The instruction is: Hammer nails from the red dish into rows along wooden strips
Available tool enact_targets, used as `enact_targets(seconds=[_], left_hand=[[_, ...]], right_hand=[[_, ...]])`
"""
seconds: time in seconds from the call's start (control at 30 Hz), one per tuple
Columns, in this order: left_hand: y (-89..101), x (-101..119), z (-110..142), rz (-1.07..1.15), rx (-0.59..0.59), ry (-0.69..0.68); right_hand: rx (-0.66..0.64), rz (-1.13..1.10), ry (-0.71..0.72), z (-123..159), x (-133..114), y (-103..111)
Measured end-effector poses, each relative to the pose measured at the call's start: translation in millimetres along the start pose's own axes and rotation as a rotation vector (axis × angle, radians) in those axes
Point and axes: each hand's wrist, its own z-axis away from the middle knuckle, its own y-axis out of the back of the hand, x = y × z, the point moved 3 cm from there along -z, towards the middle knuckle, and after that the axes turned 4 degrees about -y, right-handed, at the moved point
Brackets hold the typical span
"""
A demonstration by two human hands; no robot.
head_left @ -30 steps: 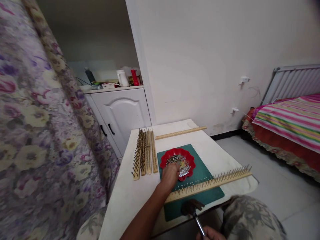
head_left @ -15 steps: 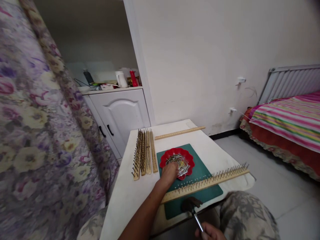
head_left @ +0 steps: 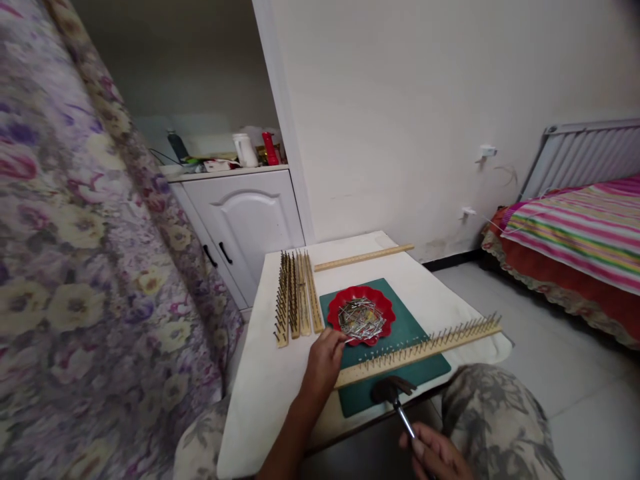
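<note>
My left hand [head_left: 324,359] is closed in a pinch beside the near left rim of a red scalloped bowl [head_left: 336,308]. A thin nail [head_left: 352,339] pokes out from its fingertips. Loose silver nails [head_left: 364,321] fill the bowl. In my right hand [head_left: 436,455] is the metal handle of a hammer [head_left: 404,419], its dark head low over the front of the green mat [head_left: 357,402]. Between bowl and hammer lies a long wooden strip [head_left: 395,362], with a row of upright nails along most of it and bare holes at its left end.
Several wooden strips [head_left: 304,300], some studded with nails, lie together on the left of the white table [head_left: 270,393]. Another strip [head_left: 365,257] lies at the back. A floral curtain [head_left: 100,267] hangs left; my knee [head_left: 500,420] is by the front edge.
My left hand has come out of the bowl toward me, now with a nail in its fingertips. My right hand keeps hold of the hammer, and the view has shifted slightly.
</note>
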Motion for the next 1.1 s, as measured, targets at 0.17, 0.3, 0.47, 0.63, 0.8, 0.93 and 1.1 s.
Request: enact_targets(seconds=[0.17,0.3,0.47,0.63,0.8,0.93,1.1], left_hand=[[9.8,-8.9,53.2,-0.056,0.026,0.131],[-1.9,-6.0,69.6,-0.048,-0.014,0.131],[-16.0,3.0,60.7,-0.056,-0.019,0.088],[-21.8,5.2,53.9,-0.094,-0.062,0.058],[-22.3,9.5,49.8,-0.097,-0.067,0.060],[-27.1,14.4,45.8,-0.092,-0.100,0.066],[-32.4,16.1,43.7,-0.138,-0.139,0.067]], right_hand=[[0.010,-0.015,-0.008,11.1,-13.7,-4.9],[0.010,-0.046,-0.006,11.3,-10.1,-4.8],[-0.011,-0.076,0.018,10.8,-4.9,-4.1],[-0.030,-0.073,0.001,8.1,-2.0,-1.8],[-0.050,-0.045,-0.006,4.2,4.6,2.8],[-0.043,-0.044,-0.004,4.3,7.0,3.5],[-0.046,-0.062,0.019,4.6,4.5,2.6]])
